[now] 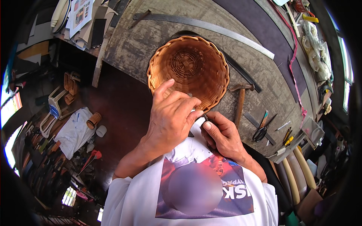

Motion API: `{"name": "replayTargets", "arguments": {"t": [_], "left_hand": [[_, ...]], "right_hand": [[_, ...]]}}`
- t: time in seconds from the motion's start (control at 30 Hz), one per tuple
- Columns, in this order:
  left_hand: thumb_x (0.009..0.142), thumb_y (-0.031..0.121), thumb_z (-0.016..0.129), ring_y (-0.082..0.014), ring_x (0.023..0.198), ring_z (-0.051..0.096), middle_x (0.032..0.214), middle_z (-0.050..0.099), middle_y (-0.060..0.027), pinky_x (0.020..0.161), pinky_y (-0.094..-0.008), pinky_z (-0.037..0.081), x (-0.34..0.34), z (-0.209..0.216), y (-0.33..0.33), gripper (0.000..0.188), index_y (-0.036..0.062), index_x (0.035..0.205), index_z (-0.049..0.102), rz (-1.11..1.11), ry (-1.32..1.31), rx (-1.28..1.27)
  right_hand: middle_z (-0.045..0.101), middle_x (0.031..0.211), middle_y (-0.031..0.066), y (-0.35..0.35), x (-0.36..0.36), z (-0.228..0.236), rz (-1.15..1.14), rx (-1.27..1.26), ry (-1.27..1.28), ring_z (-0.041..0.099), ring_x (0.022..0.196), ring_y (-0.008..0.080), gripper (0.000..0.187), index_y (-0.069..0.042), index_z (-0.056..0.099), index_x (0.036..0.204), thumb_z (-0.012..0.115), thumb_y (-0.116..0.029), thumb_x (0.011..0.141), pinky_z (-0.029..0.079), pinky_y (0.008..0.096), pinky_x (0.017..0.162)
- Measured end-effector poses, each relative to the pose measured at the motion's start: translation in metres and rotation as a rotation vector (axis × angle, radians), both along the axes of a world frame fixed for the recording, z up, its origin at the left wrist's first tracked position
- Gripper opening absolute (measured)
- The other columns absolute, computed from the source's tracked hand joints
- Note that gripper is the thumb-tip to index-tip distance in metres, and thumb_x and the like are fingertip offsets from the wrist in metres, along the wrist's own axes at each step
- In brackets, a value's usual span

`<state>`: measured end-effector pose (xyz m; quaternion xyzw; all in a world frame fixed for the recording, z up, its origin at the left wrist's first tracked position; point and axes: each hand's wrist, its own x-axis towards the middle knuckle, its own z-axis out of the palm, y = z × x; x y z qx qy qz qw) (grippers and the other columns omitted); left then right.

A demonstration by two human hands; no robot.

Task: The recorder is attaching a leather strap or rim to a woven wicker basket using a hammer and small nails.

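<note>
Far to my left, down on the floor, lies a white cloth (75,130) among scattered tools, with a small white cup (101,131) just beside it. Above that, at the bench's left end, a stack of papers (81,19) hangs over the edge.

My left hand (169,118) comes next, curled at the near rim of the basket (188,69). Its thumb reaches up over the rim onto the weave, and the fingers fold down toward my right hand, pinched narrow on something small at the rim; I cannot tell just what lies between them. The basket is round, woven of brown cane, standing mouth up on the worn bench (151,41), its near edge touching my left hand.

My right hand (222,135) sits just below and to the right of the left, fingers closed tight around a dark strip (205,117) whose end pokes out between thumb and forefinger, right at the fingertips of my left hand.

Right of the basket a hammer (240,101) lies on the bench, its head near the rim. A long steel rule (211,28) arcs across behind the basket. Further right lie scissors (261,132), and a pink tape (296,67) runs along the dark mat (264,26).
</note>
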<state>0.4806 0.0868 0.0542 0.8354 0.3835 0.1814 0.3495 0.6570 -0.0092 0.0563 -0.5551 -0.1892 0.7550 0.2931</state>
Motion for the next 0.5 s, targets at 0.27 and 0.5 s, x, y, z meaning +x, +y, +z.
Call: {"name": "replayTargets", "arguments": {"t": [0.27, 0.5], "left_hand": [[0.069, 0.026, 0.085, -0.0201, 0.093, 0.065, 0.092, 0.069, -0.0035, 0.111, -0.0507, 0.029, -0.007, 0.007, 0.004, 0.046, 0.0047, 0.105, 0.066, -0.058, -0.002, -0.083], [0.068, 0.009, 0.077, -0.0188, 0.092, 0.065, 0.088, 0.069, -0.0023, 0.110, -0.0509, 0.031, -0.005, -0.003, -0.004, 0.037, 0.0045, 0.103, 0.065, -0.004, -0.032, -0.027]], "right_hand": [[0.055, 0.072, 0.0054, 0.007, -0.001, 0.007, 0.130, 0.161, -0.206, 0.054, 0.062, 0.0117, 0.026, 0.001, 0.052, 0.117, 0.052, -0.020, 0.103, 0.045, 0.0305, 0.057], [0.057, 0.082, 0.0153, 0.010, -0.001, 0.011, 0.229, 0.246, -0.365, 0.059, 0.063, 0.0244, 0.022, 0.003, 0.053, 0.114, 0.057, -0.014, 0.099, 0.048, 0.0351, 0.063]]}}
